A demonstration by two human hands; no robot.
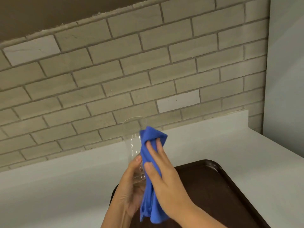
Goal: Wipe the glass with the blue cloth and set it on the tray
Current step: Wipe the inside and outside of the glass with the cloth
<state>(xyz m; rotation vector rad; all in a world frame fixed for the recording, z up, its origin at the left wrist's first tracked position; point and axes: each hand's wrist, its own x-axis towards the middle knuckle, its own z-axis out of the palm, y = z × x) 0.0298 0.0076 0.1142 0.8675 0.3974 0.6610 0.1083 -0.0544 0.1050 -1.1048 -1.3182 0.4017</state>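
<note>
wiping was in hand: left hand gripped the glass, right hand pressed the blue cloth on it; the tray placement remained.

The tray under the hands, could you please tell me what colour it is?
The tray is dark brown, plain, seen in the head view.
</note>
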